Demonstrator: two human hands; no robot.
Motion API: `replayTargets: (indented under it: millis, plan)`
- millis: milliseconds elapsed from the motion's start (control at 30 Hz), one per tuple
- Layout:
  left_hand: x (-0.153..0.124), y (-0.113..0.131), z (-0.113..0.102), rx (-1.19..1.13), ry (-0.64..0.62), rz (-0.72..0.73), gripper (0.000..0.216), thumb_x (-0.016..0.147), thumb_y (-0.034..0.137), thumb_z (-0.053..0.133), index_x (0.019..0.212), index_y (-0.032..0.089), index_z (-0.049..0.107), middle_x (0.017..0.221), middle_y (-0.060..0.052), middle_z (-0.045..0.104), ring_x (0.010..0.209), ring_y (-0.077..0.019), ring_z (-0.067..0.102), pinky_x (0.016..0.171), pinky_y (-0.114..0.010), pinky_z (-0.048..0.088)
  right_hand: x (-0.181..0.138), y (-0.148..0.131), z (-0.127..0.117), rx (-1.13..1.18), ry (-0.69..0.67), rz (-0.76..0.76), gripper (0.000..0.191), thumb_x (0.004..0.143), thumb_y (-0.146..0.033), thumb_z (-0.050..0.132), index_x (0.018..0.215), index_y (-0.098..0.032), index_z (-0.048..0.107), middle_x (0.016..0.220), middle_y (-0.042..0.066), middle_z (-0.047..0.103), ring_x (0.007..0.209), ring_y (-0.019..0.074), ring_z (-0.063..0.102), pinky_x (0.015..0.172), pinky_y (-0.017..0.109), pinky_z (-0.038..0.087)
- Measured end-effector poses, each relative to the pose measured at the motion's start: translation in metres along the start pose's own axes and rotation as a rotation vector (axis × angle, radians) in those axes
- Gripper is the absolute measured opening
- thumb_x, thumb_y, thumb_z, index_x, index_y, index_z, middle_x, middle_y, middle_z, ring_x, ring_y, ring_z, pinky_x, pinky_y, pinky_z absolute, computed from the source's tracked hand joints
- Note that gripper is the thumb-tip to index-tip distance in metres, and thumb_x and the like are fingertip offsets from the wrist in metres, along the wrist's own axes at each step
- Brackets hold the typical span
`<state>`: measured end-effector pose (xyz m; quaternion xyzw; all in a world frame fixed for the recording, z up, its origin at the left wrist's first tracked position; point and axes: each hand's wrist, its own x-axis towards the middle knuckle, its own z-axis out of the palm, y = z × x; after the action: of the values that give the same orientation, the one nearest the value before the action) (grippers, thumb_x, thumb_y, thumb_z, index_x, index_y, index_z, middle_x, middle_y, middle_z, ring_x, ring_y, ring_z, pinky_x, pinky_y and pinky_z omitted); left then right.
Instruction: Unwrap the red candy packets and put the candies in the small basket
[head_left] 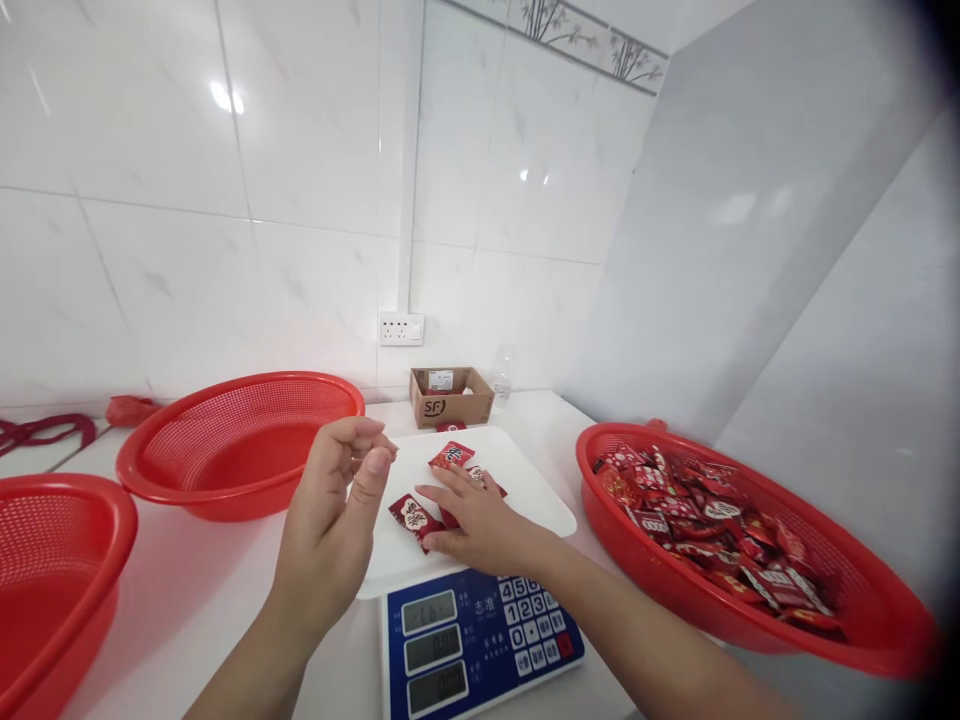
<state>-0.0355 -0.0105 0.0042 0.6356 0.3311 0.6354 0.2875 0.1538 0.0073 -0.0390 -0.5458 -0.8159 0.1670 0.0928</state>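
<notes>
Several small red snack packets (414,518) lie on the white tray (529,485) of a blue digital scale (491,650). My right hand (480,525) rests over the packets, its fingers spread and palm down, covering some of them. Another red packet (451,455) shows just beyond my fingertips. At the tray's left edge my left hand (330,515) is raised with fingers loosely bent and the thumb apart; nothing shows in it. The scale's keypad is partly hidden by my right arm.
To the right, a red oval basket (600,480) holds many red packets (720,530). Two red baskets (240,385) (67,490) stand on the left. Behind the tray sit a cardboard box (457,407) and a clear bottle (502,375), near the tiled wall.
</notes>
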Motion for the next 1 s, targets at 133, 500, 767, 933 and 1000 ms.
replayTargets:
  millis: [133,500,767,933,1000]
  plan:
    - [-0.002,0.002,0.004,0.010,-0.013,-0.003,0.026,0.092,0.047,0.052,0.101,0.023,0.056,0.089,-0.002,0.061,0.085,-0.0193,0.058,0.074,-0.031,0.046,0.006,-0.006,0.004,0.010,-0.012,-0.017,0.056,0.090,-0.057,0.055,0.142,-0.036,0.047,0.160,0.010,0.021,0.148,0.0321,0.006,0.111,0.066,0.001]
    - [-0.008,0.007,0.012,0.022,-0.084,-0.100,0.029,0.090,0.052,0.052,0.098,0.025,0.057,0.090,-0.001,0.061,0.086,-0.0206,0.056,0.078,-0.036,0.043,0.024,0.020,-0.001,-0.001,0.081,0.112,0.064,0.095,-0.058,0.047,0.147,-0.021,0.040,0.160,0.016,0.019,0.146,0.0389,0.007,0.110,0.070,0.007]
    - [-0.004,0.004,0.005,0.088,-0.087,-0.075,0.029,0.091,0.052,0.049,0.099,0.026,0.055,0.092,-0.001,0.061,0.086,-0.0216,0.056,0.078,-0.037,0.044,-0.013,0.065,-0.034,-0.006,0.239,0.126,0.041,0.097,-0.033,0.057,0.136,-0.023,0.050,0.149,0.011,0.040,0.132,0.0319,0.043,0.107,0.057,0.035]
    - [-0.001,-0.004,0.000,0.115,-0.100,-0.046,0.027,0.090,0.051,0.050,0.099,0.026,0.055,0.093,-0.002,0.063,0.083,-0.0220,0.059,0.074,-0.036,0.046,-0.067,0.131,-0.079,-0.067,0.353,0.408,0.029,0.097,-0.029,0.058,0.125,-0.019,0.057,0.132,0.010,0.056,0.111,0.0258,0.059,0.093,0.048,0.050]
    - [-0.001,-0.006,0.001,0.138,-0.108,-0.060,0.030,0.090,0.053,0.050,0.099,0.026,0.054,0.093,-0.003,0.063,0.084,-0.0227,0.060,0.073,-0.036,0.046,-0.088,0.152,-0.085,-0.066,0.298,0.472,0.027,0.097,-0.029,0.058,0.121,-0.018,0.059,0.124,0.009,0.060,0.104,0.0238,0.062,0.088,0.045,0.053]
